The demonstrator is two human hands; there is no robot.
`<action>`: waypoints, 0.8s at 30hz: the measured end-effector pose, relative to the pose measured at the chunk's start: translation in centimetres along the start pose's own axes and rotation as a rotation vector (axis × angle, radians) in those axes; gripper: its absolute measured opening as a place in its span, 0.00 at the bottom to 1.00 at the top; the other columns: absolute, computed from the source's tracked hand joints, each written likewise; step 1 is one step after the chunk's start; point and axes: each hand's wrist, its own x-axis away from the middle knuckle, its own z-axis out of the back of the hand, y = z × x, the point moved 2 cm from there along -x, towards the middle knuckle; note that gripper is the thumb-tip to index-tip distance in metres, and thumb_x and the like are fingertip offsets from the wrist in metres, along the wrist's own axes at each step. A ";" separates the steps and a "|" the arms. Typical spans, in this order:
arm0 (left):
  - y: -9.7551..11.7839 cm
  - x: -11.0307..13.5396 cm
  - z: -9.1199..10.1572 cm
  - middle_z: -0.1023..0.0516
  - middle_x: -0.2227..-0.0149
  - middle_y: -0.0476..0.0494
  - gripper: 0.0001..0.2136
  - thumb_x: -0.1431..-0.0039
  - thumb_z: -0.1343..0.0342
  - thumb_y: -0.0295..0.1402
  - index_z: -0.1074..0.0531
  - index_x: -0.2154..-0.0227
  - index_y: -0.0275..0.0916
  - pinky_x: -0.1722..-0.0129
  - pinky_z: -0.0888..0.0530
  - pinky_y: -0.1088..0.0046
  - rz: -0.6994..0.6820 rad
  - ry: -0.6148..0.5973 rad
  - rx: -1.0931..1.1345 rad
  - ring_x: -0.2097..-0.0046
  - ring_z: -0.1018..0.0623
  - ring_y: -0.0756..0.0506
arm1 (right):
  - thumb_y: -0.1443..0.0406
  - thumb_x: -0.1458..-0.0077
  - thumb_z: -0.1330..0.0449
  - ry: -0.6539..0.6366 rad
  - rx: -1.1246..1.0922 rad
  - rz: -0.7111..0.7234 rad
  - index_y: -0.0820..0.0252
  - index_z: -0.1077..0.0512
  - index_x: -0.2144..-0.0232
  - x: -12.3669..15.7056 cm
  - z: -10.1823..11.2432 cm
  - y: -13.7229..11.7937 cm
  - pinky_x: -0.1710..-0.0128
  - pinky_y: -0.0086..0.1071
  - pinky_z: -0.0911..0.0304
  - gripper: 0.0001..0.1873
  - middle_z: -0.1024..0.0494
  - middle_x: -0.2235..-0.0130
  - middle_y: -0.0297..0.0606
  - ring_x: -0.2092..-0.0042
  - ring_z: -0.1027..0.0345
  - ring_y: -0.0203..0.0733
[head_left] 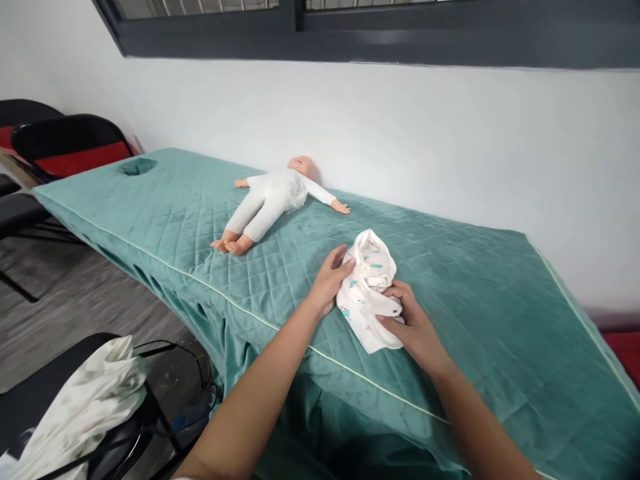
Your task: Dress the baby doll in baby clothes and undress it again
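Both of my hands hold a small white baby garment (367, 317) with a green and pink print, bunched over the near side of the bed. My left hand (330, 279) grips its upper left edge, thumb on top. At its right side my right hand (411, 323) pinches the cloth beside a dark snap-like dot. The garment's folds hide its full shape and some of my fingertips. Farther back, a baby doll (275, 190) in white clothing lies face up, its head near the wall and its bare feet toward me.
A green quilted cover drapes the long bed (480, 300), which has a face hole (137, 166) at its far left. Behind it rises a white wall (450, 133) under a dark window frame. Folding chairs (75, 143) stand left; a pale printed cloth (95, 400) lies on the nearest chair.
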 end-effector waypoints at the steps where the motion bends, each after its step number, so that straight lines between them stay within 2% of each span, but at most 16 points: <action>1: 0.0 0.0 0.1 0.24 0.42 0.39 0.26 0.51 0.28 0.40 0.25 0.49 0.42 0.41 0.29 0.62 0.002 0.003 0.041 0.41 0.25 0.38 | 0.52 0.47 0.33 -0.020 -0.021 0.023 0.51 0.28 0.57 -0.3 -0.2 -0.1 0.41 0.47 0.39 0.17 0.33 0.42 0.40 0.40 0.37 0.55; 4: 0.0 0.2 0.2 0.22 0.45 0.42 0.26 0.50 0.29 0.45 0.25 0.49 0.43 0.44 0.26 0.63 0.007 -0.011 0.143 0.44 0.23 0.39 | 0.49 0.43 0.38 -0.033 -0.107 0.048 0.50 0.29 0.54 -1.5 -1.0 0.0 0.40 0.46 0.39 0.19 0.32 0.42 0.41 0.39 0.38 0.53; 6: 0.2 0.3 0.1 0.21 0.46 0.42 0.28 0.51 0.29 0.47 0.25 0.48 0.43 0.45 0.26 0.64 -0.004 -0.036 0.163 0.45 0.22 0.39 | 0.50 0.40 0.41 0.013 -0.122 0.007 0.50 0.32 0.50 -2.3 -1.5 -0.1 0.42 0.45 0.37 0.21 0.30 0.44 0.41 0.41 0.35 0.51; 9: 0.5 0.5 -0.1 0.21 0.47 0.43 0.28 0.53 0.28 0.45 0.25 0.49 0.42 0.48 0.26 0.68 -0.023 -0.074 0.122 0.47 0.22 0.41 | 0.53 0.42 0.38 0.099 -0.032 -0.027 0.50 0.39 0.41 -3.3 -1.9 -1.1 0.41 0.47 0.37 0.29 0.33 0.40 0.43 0.42 0.35 0.51; 11: 0.7 0.7 -0.3 0.20 0.50 0.45 0.26 0.53 0.28 0.42 0.25 0.51 0.41 0.52 0.26 0.70 -0.027 -0.088 0.090 0.52 0.21 0.43 | 0.52 0.42 0.39 0.100 0.035 0.023 0.50 0.41 0.38 -4.0 -1.8 -2.2 0.38 0.48 0.40 0.33 0.36 0.38 0.44 0.38 0.39 0.52; 15: 0.9 0.9 -0.2 0.20 0.62 0.50 0.18 0.51 0.31 0.38 0.25 0.57 0.40 0.60 0.27 0.74 -0.021 -0.056 0.079 0.62 0.22 0.48 | 0.49 0.34 0.50 0.017 0.142 0.106 0.49 0.34 0.40 -5.2 -1.0 -3.5 0.33 0.48 0.47 0.25 0.33 0.41 0.44 0.36 0.41 0.50; 17: 0.8 0.9 -0.2 0.21 0.66 0.51 0.15 0.50 0.32 0.37 0.24 0.60 0.39 0.63 0.29 0.75 -0.011 -0.037 0.048 0.66 0.24 0.49 | 0.48 0.37 0.45 0.019 0.226 0.048 0.48 0.35 0.40 -5.6 -0.8 -3.2 0.34 0.48 0.45 0.27 0.34 0.42 0.44 0.38 0.38 0.51; 20: 0.6 0.8 -0.1 0.21 0.67 0.51 0.13 0.50 0.33 0.36 0.22 0.62 0.38 0.65 0.30 0.76 -0.001 -0.020 0.009 0.66 0.24 0.49 | 0.52 0.48 0.32 0.078 0.461 -0.018 0.48 0.36 0.39 -6.0 -0.8 -2.6 0.39 0.54 0.39 0.36 0.38 0.41 0.46 0.41 0.36 0.58; 21: 0.6 0.8 -0.1 0.20 0.67 0.51 0.14 0.50 0.33 0.37 0.22 0.61 0.38 0.64 0.30 0.75 0.004 -0.015 0.015 0.66 0.23 0.49 | 0.54 0.50 0.31 0.105 0.561 -0.003 0.50 0.34 0.41 -6.1 -0.9 -2.5 0.40 0.57 0.39 0.35 0.39 0.40 0.49 0.40 0.37 0.61; 24: 0.5 0.7 -0.2 0.18 0.65 0.49 0.17 0.51 0.32 0.38 0.22 0.59 0.38 0.62 0.28 0.73 0.018 -0.014 0.070 0.65 0.22 0.47 | 0.60 0.48 0.33 0.180 0.824 0.114 0.55 0.28 0.51 -6.2 -1.0 -3.1 0.42 0.61 0.40 0.22 0.38 0.38 0.53 0.37 0.43 0.69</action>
